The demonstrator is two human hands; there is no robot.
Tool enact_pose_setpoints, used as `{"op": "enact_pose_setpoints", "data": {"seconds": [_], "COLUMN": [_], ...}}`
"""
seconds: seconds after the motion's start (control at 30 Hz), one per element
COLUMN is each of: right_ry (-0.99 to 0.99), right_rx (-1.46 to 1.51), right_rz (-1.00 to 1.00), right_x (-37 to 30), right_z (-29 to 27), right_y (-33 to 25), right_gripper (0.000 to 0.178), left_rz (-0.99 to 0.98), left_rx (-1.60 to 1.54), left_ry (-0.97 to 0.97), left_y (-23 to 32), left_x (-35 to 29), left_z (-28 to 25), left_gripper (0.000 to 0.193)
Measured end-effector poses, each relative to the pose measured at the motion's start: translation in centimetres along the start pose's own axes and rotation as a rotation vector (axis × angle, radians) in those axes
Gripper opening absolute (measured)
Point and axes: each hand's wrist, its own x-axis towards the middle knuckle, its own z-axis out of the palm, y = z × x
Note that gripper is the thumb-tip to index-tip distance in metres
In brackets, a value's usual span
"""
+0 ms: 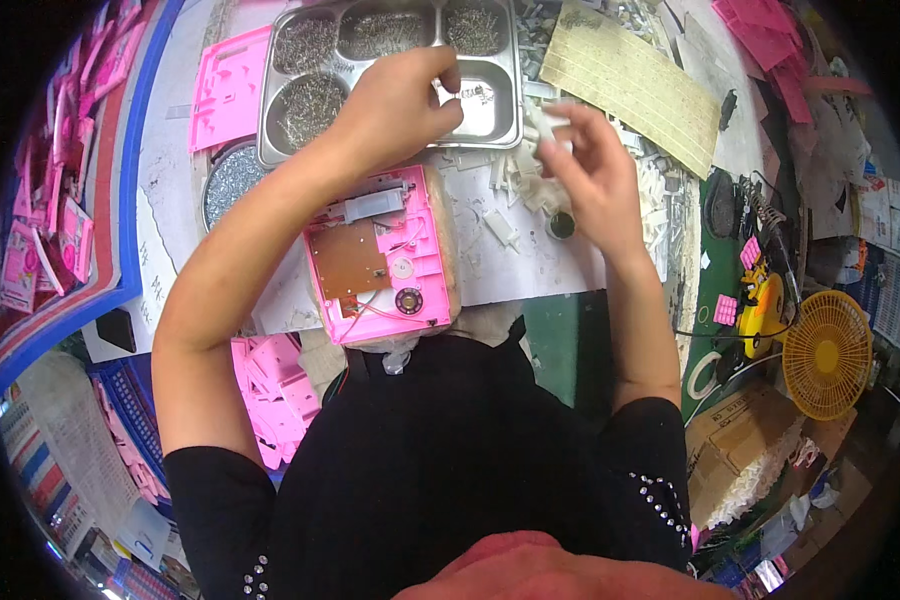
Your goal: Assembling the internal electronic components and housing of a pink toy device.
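Observation:
My left hand [402, 108] is over the lower right compartment of a metal divided tray [515, 60], with its fingers curled; anything in them is too small to make out. My right hand [598, 175] is beside the tray's right side, thumb and fingers closed around a small white plastic part [542, 122]. Below the hands, close to my body, lies an open pink plastic housing [425, 265]. It carries a brown circuit board [350, 258], a round black speaker [409, 301], thin wires and a pale translucent plastic piece [374, 204].
Small metal pieces fill several tray compartments. Loose white plastic parts [500, 228] lie right of the tray, below a yellowish board [630, 85]. A round tin of grey bits [232, 183] stands left, near a pink panel [228, 90]. A yellow fan [826, 355] stands at right.

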Motion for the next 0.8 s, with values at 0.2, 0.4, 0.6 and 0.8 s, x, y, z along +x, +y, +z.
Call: {"op": "enact_pose_setpoints", "data": {"seconds": [0.2, 0.4, 0.6, 0.8], "right_ry": [-0.051, -0.354, -0.292, -0.221], "right_rx": [0.967, 1.211, 1.150, 1.154], "right_rz": [0.289, 0.376, 0.306, 0.349], "right_x": [2.7, 3.1, 2.7, 2.5], "right_z": [4.3, 7.0, 7.0, 6.5], "right_y": [-2.9, -2.6, -2.1, -3.2], "right_gripper": [0.026, 0.022, 0.028, 0.029], "left_rz": [-0.266, 0.058, 0.232, 0.431], "left_rx": [-0.837, -0.412, -0.162, 0.036], "left_ry": [0.056, 0.209, 0.216, 0.258], "left_y": [3.4, 3.7, 4.3, 3.9], "left_x": [-3.5, -5.0, -5.5, -5.4], "left_z": [-2.6, -3.0, -3.7, -3.8], "left_gripper": [0.014, 0.020, 0.020, 0.025]}}
